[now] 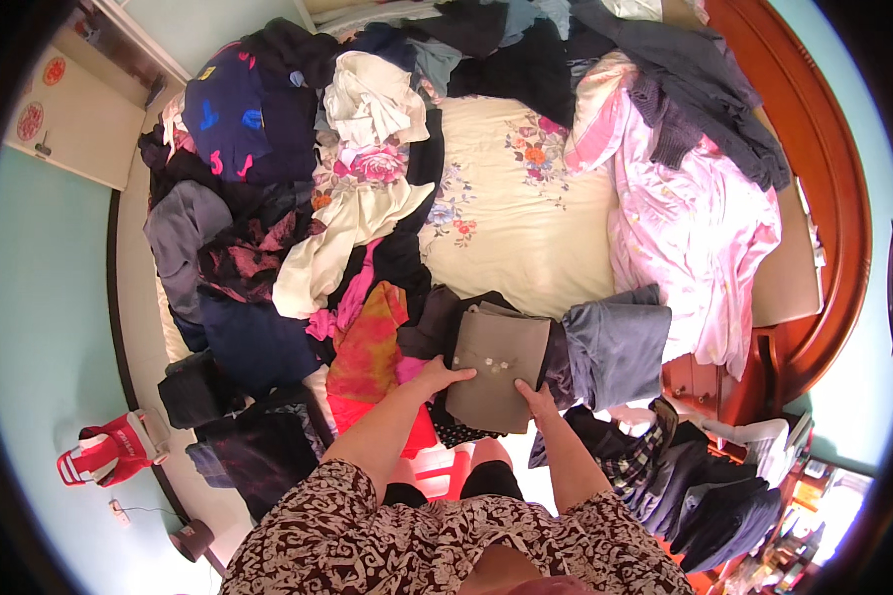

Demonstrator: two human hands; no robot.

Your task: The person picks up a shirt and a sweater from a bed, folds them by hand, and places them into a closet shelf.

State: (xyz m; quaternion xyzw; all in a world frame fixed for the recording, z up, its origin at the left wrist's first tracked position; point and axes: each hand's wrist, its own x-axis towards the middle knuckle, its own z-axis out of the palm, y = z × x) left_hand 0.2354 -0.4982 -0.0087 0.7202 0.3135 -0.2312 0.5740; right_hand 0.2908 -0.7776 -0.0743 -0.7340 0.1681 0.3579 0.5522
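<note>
Between my two hands is a folded grey-brown garment (495, 387) with a row of small pale flower motifs across it. My left hand (446, 375) grips its left side, thumb on top and fingers underneath. On the right edge, my right hand (535, 399) holds it the same way. Dark folded cloth shows beneath its edges. Just right lies a folded grey-blue garment (619, 349). An orange-and-red tie-dyed cloth (365, 342) lies to the left of my left hand, with a black polka-dot cloth (467, 433) under the held garment's lower edge.
A bed with a cream floral sheet (521, 238) spreads ahead, heaped with clothes at left and back. Pink bedding (699, 245) lies by the wooden headboard (826, 149). A red plastic stool (443, 476) is below me. Dark clothes (714, 498) are piled at lower right.
</note>
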